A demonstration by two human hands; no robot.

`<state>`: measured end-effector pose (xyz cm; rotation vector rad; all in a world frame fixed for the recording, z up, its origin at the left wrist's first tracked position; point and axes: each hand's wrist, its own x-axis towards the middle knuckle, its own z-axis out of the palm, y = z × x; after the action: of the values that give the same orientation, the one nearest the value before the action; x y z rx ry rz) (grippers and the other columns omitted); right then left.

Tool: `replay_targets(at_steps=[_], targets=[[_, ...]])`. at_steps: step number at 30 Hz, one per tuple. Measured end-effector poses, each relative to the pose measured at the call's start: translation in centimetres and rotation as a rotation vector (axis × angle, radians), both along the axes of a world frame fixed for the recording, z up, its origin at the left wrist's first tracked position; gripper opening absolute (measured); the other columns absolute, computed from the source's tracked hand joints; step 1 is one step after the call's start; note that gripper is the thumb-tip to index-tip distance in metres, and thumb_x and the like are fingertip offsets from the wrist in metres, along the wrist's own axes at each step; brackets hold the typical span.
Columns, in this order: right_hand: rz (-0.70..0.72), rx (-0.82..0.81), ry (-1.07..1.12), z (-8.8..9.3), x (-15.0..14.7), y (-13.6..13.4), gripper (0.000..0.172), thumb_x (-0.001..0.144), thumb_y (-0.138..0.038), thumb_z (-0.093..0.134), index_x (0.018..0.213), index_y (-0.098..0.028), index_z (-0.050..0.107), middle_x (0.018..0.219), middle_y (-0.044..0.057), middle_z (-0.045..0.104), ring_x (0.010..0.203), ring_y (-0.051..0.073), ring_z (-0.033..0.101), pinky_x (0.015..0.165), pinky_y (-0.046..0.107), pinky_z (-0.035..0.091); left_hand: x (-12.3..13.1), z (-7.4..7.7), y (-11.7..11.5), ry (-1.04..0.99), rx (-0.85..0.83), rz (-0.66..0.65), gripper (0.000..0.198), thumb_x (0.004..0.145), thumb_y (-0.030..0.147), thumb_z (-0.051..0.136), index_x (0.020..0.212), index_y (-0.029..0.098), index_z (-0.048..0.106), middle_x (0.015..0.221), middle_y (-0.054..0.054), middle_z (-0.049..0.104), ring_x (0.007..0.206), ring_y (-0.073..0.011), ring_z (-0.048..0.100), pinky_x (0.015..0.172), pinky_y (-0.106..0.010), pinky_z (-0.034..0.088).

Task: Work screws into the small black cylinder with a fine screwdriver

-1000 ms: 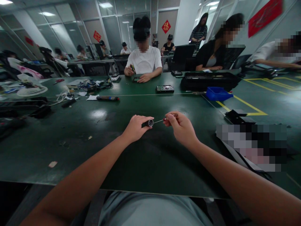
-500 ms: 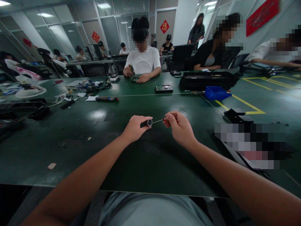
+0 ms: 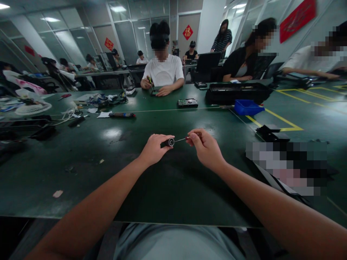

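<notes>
My left hand (image 3: 154, 148) is closed around a small black cylinder (image 3: 169, 142) whose silvery round end faces right. My right hand (image 3: 205, 148) pinches a thin screwdriver (image 3: 189, 137) with a reddish handle, its metal shaft pointing left into the cylinder's end. Both hands hover just above the dark green table (image 3: 168, 187), in the middle of it, close together.
A blue tray (image 3: 247, 107), a long black case (image 3: 235, 93) and a small black box (image 3: 271, 132) lie to the right. A circuit board (image 3: 187, 103) and a pen-like tool (image 3: 121, 115) lie farther back, clutter at far left. A person in a white shirt (image 3: 163, 72) works opposite; others sit beyond.
Both hands have stayed together with the cylinder and screwdriver; the view shifted slightly, so everything sits a little further left and lower.
</notes>
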<state>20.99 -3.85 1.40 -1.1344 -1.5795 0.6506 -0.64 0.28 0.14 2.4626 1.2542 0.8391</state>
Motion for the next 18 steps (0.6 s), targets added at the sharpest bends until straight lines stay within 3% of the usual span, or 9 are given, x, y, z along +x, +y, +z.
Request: replay_targets(at_steps=[6,12,18], targets=[[-0.027,-0.026,0.02,0.09,-0.19,-0.09,0.022,0.097,-0.04,0.049,0.096,-0.022,0.06,0.085,0.004,0.07,0.079,0.019,0.069,0.074,0.036,0.054,-0.04,-0.06,0.04,0.018,0.004,-0.032,0.037,0.087,0.027,0.071,0.124,0.028,0.065,0.12,-0.002,0.07,0.11,-0.0237,0.061,0.1,-0.045,0.041],[-0.123,0.049,0.021,0.66,0.14,-0.55,0.022,0.098,-0.039,0.047,0.095,-0.022,0.06,0.082,0.004,0.07,0.075,0.018,0.066,0.071,0.034,0.053,-0.18,-0.32,0.16,0.014,-0.012,-0.008,0.037,0.086,0.027,0.071,0.123,0.027,0.066,0.119,-0.004,0.07,0.108,-0.0241,0.061,0.101,-0.047,0.041],[-0.065,0.069,-0.025,0.67,0.24,-0.62,0.021,0.099,-0.038,0.047,0.096,-0.021,0.06,0.084,0.004,0.071,0.077,0.019,0.068,0.072,0.034,0.052,-0.2,-0.34,0.2,0.016,-0.018,-0.015,0.037,0.086,0.027,0.072,0.123,0.027,0.066,0.118,-0.005,0.07,0.108,-0.0244,0.061,0.099,-0.046,0.042]])
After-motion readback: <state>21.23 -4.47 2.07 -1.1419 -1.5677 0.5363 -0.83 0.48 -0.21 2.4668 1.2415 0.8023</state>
